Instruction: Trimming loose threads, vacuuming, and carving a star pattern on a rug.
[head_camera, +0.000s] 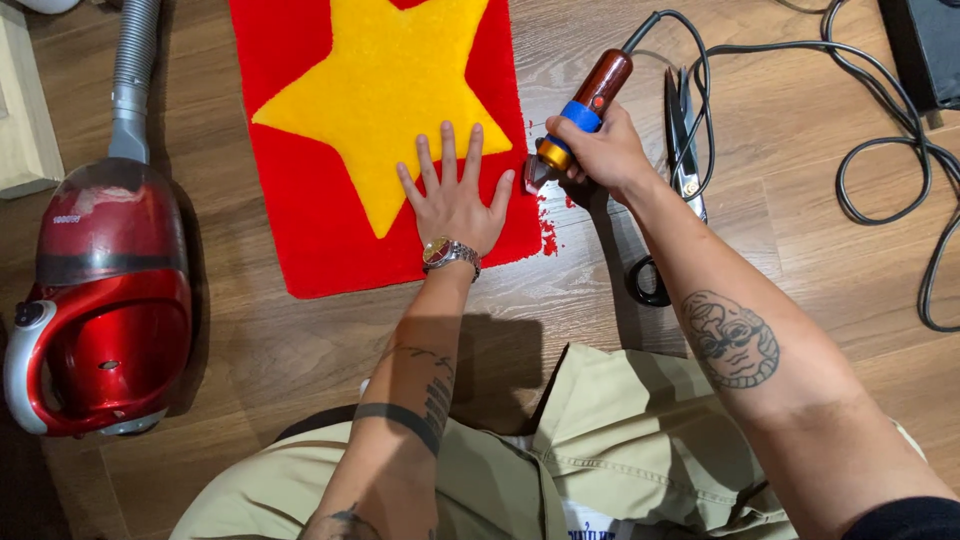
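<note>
My left hand (455, 200) lies flat on the rug (320, 215), fingers spread wide, near its right edge. My right hand (600, 150) is wrapped around the trimmer (575, 120), whose head sits right at that edge, with red fluff (548, 235) just beside it. I'd say keep the pile pinned taut, tilt the head shallow and take light passes along the edge. I can't make out the blade itself, the rug's far end is cut off, and the scissors (683, 130) are partly behind my arm.
</note>
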